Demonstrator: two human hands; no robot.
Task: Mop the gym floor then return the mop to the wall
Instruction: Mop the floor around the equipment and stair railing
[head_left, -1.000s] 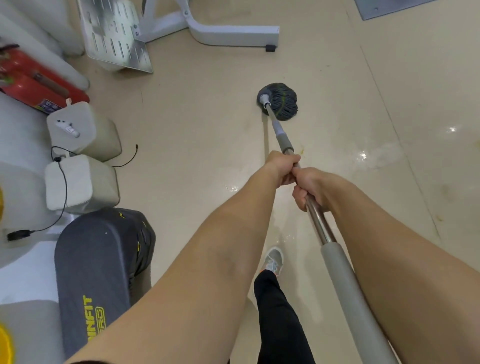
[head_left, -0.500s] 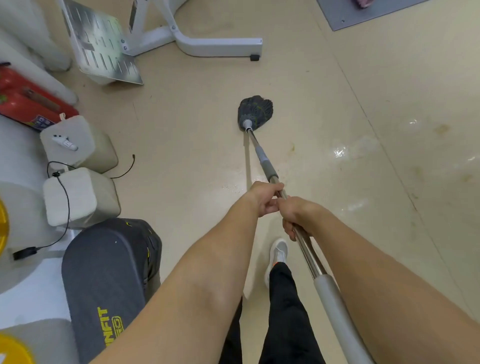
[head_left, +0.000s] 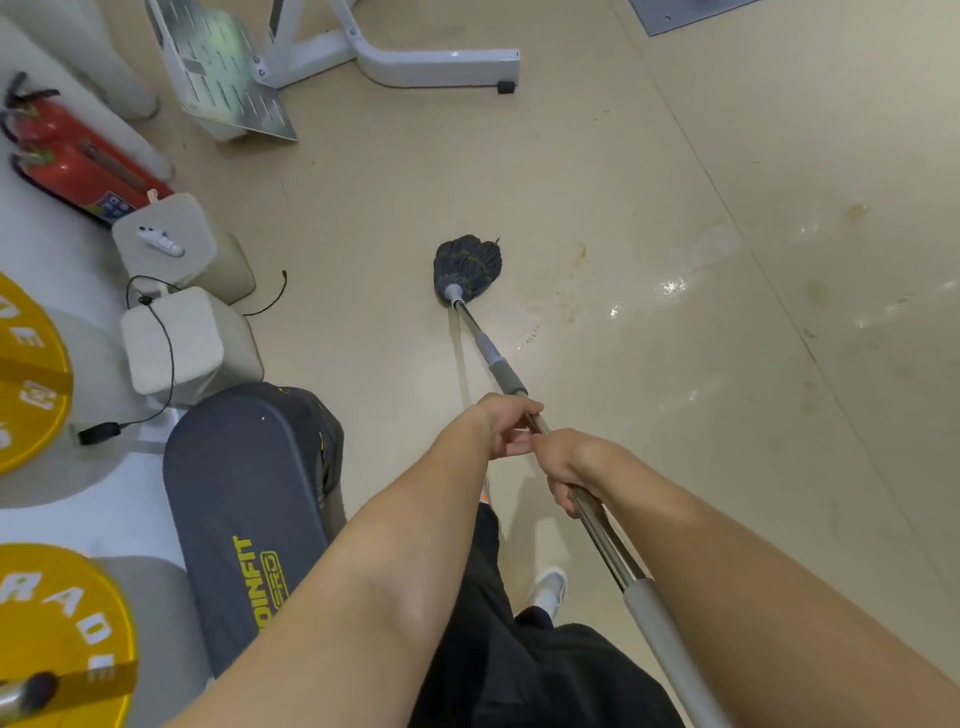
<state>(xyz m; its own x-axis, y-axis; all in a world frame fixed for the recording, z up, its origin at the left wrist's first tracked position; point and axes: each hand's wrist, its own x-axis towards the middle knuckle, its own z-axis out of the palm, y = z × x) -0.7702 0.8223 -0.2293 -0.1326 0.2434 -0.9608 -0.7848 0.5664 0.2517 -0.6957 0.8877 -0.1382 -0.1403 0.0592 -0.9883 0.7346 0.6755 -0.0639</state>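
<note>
Mop (head_left: 519, 387): we've got it out in front of us, dark stringy head (head_left: 467, 267) down on the beige floor (head_left: 675, 156), roughly mid-scene, handle slanting back to the near right.
Left hand (head_left: 506, 423): wrapped around the metal shaft, the farther grip of the two.
Right hand (head_left: 569, 462): clamped on the shaft too, just behind the left, the two touching.
Floor right of the mop: wet shine and a few brownish stains.
Left side: dark padded bench (head_left: 249, 499) close to us, two pale blocks (head_left: 182, 343) with a black cable beyond it, yellow weight plates (head_left: 31, 384) at the edge.
Far left: red fire extinguisher (head_left: 78, 161) lying down.
Far middle: white machine frame (head_left: 436, 65) with a metal footplate.
Near: our black trousers and one white shoe (head_left: 548, 592).
</note>
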